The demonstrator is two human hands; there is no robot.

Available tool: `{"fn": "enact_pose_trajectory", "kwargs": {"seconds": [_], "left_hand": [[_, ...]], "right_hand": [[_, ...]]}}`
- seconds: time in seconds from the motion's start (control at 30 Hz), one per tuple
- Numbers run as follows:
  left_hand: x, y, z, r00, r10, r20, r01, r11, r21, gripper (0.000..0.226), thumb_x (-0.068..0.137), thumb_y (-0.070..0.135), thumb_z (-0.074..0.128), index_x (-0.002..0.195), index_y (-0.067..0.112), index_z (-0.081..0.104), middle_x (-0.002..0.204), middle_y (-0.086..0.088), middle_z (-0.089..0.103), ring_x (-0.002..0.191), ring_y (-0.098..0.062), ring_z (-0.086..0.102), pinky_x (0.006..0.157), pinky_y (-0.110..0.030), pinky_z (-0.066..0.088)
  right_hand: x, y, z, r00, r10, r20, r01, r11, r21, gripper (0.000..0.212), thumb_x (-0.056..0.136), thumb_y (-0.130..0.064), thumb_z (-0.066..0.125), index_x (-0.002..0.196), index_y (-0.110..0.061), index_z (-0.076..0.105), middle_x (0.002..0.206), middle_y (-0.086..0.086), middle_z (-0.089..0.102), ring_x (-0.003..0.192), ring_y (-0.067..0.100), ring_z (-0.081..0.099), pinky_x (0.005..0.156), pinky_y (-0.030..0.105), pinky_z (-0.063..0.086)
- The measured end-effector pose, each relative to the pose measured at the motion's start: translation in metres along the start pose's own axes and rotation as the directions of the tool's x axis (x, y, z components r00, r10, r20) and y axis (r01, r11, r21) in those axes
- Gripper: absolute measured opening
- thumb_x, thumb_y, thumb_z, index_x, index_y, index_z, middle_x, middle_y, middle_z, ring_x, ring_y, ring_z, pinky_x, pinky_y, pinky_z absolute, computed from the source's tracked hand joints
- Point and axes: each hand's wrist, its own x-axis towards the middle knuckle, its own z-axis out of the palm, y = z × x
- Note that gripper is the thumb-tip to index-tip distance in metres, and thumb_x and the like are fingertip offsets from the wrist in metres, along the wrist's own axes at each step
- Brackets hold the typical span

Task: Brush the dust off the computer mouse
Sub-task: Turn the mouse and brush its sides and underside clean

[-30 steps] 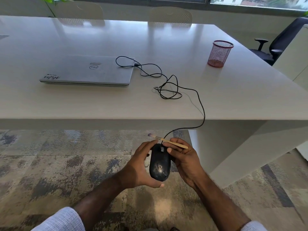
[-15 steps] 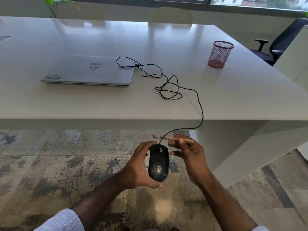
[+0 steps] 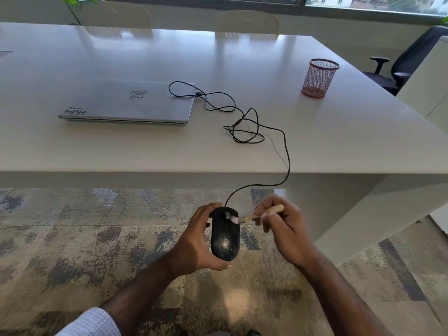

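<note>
Looking left to right, one label at a time:

Laptop: shut, flat on the bench, far left, well apart from the hands.

Cord: black, plugged in at the laptop's right side, looped on the bench, then dropping over the front edge down to the mouse.

Left hand: grip wrapped round the left side of the mouse, thumb under the near end, fingertips up by the far end. Holding it in the air, in front of the bench and above the carpet.

Mouse: black and shiny, nose pointing away, pale dust specks showing on the near half.

Brush: small, wooden handle, pale bristles now down on the far end of the mouse near the wheel. Half a second ago held up above the mouse, not touching.

Right hand: grip pinching the brush handle between thumb and fingers, just right of the mouse.

Cup: red mesh, standing on the bench far right, nothing seen inside.

Change: brush turned, tipped down and landed on the mouse, so real brushing looks just begun.

Meaning for the job: only the far end touched so far; near half probably still needs sweeping.

Watch out: tight cord could tug the mouse.
</note>
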Motion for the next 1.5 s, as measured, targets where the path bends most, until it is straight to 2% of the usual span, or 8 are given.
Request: {"fn": "enact_pose_trajectory", "kwargs": {"seconds": [0.07, 0.2, 0.43, 0.53, 0.8, 1.03, 1.27, 1.5], "left_hand": [[-0.001, -0.002, 0.001, 1.0, -0.002, -0.003, 0.002, 1.0, -0.001, 0.123, 0.042, 0.025, 0.101, 0.145, 0.03, 0.034, 0.144, 0.015, 0.033, 0.134, -0.005, 0.038, 0.106, -0.013, 0.033], [-0.003, -0.004, 0.003, 1.0, 0.001, -0.008, -0.001, 1.0, 0.009, 0.122, 0.041, 0.029, 0.099, 0.144, 0.033, 0.034, 0.141, 0.02, 0.033, 0.133, -0.006, 0.039, 0.109, -0.021, 0.037], [-0.002, -0.003, 0.009, 1.0, 0.027, -0.009, -0.026, 0.997, 0.074, 0.121, 0.042, 0.033, 0.095, 0.145, 0.038, 0.031, 0.143, 0.015, 0.033, 0.135, -0.01, 0.039, 0.111, -0.035, 0.04], [-0.003, -0.004, 0.011, 0.999, 0.033, 0.004, -0.034, 0.993, 0.112, 0.122, 0.043, 0.036, 0.094, 0.142, 0.051, 0.024, 0.144, 0.019, 0.031, 0.135, -0.008, 0.038, 0.111, -0.035, 0.039], [-0.003, -0.005, 0.013, 0.999, 0.039, -0.01, -0.037, 0.993, 0.115, 0.121, 0.043, 0.034, 0.094, 0.141, 0.053, 0.025, 0.142, 0.021, 0.031, 0.134, -0.007, 0.038, 0.109, -0.034, 0.041], [-0.006, -0.006, 0.013, 1.0, 0.01, -0.023, -0.007, 0.994, 0.113, 0.121, 0.044, 0.034, 0.095, 0.145, 0.039, 0.028, 0.142, 0.018, 0.033, 0.135, -0.008, 0.037, 0.11, -0.041, 0.041], [-0.005, -0.002, 0.012, 1.0, 0.01, -0.027, -0.007, 0.995, 0.104, 0.118, 0.045, 0.032, 0.095, 0.145, 0.035, 0.031, 0.142, 0.014, 0.036, 0.134, -0.012, 0.039, 0.108, -0.045, 0.042], [-0.006, -0.005, 0.012, 1.0, -0.003, -0.017, 0.004, 0.994, 0.107, 0.121, 0.044, 0.033, 0.095, 0.144, 0.042, 0.027, 0.144, 0.02, 0.031, 0.136, -0.01, 0.037, 0.11, -0.041, 0.041]], "right_hand": [[0.002, 0.0, -0.002, 0.999, 0.032, -0.003, -0.032, 0.997, 0.065, 0.018, 0.08, -0.015, 0.049, 0.078, -0.019, 0.066, 0.076, 0.01, 0.063, 0.067, 0.027, 0.057, 0.056, 0.03, 0.045], [0.007, -0.004, -0.001, 0.998, 0.008, -0.059, -0.007, 1.0, 0.022, 0.017, 0.081, -0.017, 0.05, 0.08, -0.023, 0.066, 0.075, 0.007, 0.062, 0.065, 0.02, 0.054, 0.056, 0.036, 0.045], [0.013, -0.022, 0.017, 0.972, -0.111, 0.205, 0.167, 0.946, -0.277, 0.013, 0.087, -0.015, 0.047, 0.082, -0.02, 0.058, 0.073, -0.025, 0.059, 0.062, 0.002, 0.054, 0.057, 0.009, 0.034], [0.015, -0.027, 0.015, 0.964, -0.12, 0.236, 0.189, 0.937, -0.293, 0.016, 0.086, -0.017, 0.045, 0.076, -0.018, 0.058, 0.069, -0.019, 0.059, 0.059, 0.006, 0.054, 0.056, 0.012, 0.035], [0.021, -0.028, 0.016, 0.984, -0.102, 0.148, 0.143, 0.943, -0.301, 0.011, 0.088, -0.018, 0.049, 0.083, -0.022, 0.057, 0.075, -0.015, 0.065, 0.059, 0.005, 0.053, 0.057, 0.015, 0.035], [0.017, -0.026, 0.019, 0.977, -0.094, 0.191, 0.152, 0.936, -0.318, 0.012, 0.084, -0.022, 0.047, 0.075, -0.025, 0.055, 0.074, -0.009, 0.06, 0.064, 0.012, 0.055, 0.054, 0.025, 0.043], [0.02, -0.027, 0.022, 0.978, -0.123, 0.169, 0.176, 0.922, -0.346, 0.02, 0.096, -0.021, 0.051, 0.082, -0.035, 0.05, 0.071, -0.026, 0.059, 0.06, 0.003, 0.054, 0.056, 0.009, 0.035], [0.024, -0.032, 0.017, 0.977, -0.108, 0.181, 0.161, 0.938, -0.308, 0.014, 0.09, -0.02, 0.044, 0.079, -0.024, 0.051, 0.068, -0.016, 0.058, 0.058, 0.005, 0.051, 0.055, 0.016, 0.037]]}}
